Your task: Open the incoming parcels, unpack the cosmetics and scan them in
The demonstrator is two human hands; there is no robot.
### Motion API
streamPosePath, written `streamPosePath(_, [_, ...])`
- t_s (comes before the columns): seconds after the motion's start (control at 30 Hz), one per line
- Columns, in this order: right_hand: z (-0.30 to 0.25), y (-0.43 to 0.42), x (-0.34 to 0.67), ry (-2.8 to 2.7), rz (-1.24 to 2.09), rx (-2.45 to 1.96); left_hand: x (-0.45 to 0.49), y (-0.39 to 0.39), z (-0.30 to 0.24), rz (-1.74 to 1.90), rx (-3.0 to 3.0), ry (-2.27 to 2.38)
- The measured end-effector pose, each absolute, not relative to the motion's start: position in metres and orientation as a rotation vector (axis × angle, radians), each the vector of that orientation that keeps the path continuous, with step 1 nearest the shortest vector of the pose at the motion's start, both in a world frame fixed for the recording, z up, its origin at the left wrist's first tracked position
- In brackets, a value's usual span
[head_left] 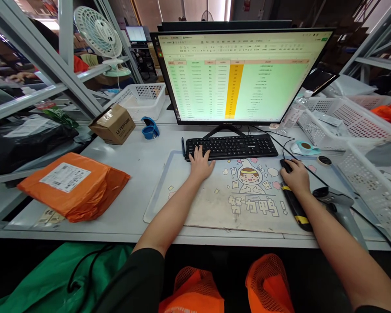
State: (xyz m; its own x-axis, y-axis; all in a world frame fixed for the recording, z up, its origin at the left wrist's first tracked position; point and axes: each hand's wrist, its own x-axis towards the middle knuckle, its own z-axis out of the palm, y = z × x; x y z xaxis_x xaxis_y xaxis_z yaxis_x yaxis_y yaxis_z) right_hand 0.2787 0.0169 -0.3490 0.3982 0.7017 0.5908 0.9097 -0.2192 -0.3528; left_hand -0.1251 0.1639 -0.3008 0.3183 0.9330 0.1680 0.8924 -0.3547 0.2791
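Observation:
My left hand (pixel 200 165) rests with fingers spread on the left end of the black keyboard (pixel 234 147). My right hand (pixel 296 174) is curled over a black computer mouse (pixel 285 165) at the right of the desk mat (pixel 211 204), which carries a cartoon figure. Under my right wrist lies a black and yellow box cutter (pixel 295 206). A grey barcode scanner (pixel 340 206) sits to the right of that forearm. Behind the keyboard stands a monitor (pixel 195 87) showing a spreadsheet with one orange column. A dark pen (pixel 183 147) lies at the keyboard's left end.
On the left are an orange parcel (pixel 97 182), a small cardboard box (pixel 115 126) and a blue tape roll (pixel 150 129). White baskets (pixel 332 108) and a plastic bottle (pixel 295 111) stand at right. A fan (pixel 99 32) is fixed to the left rack.

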Motion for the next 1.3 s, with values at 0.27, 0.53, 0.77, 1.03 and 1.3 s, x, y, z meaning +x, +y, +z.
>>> streamPosePath(0.27, [-0.3482,0.0168,0.2785,-1.382,-0.394,-1.993,-0.1249,0.1635,-0.2988,0.438,2.422,1.691])
streamPosePath(0.53, [-0.3453,0.0155,0.2757,-1.420,-0.388,-1.955,-0.1259,0.1635,-0.2991,0.449,2.424,1.682])
streamPosePath(0.77, [-0.3441,0.0149,0.2748,-1.413,-0.376,-1.978,-0.1263,0.1631,-0.2983,0.440,2.412,1.680])
streamPosePath(1.03, [-0.3455,0.0159,0.2764,-1.415,-0.384,-1.976,-0.1260,0.1630,-0.2979,0.425,2.411,1.689])
streamPosePath(1.3, [-0.3459,0.0165,0.2761,-1.414,-0.375,-1.968,-0.1257,0.1627,-0.2984,0.458,2.415,1.712])
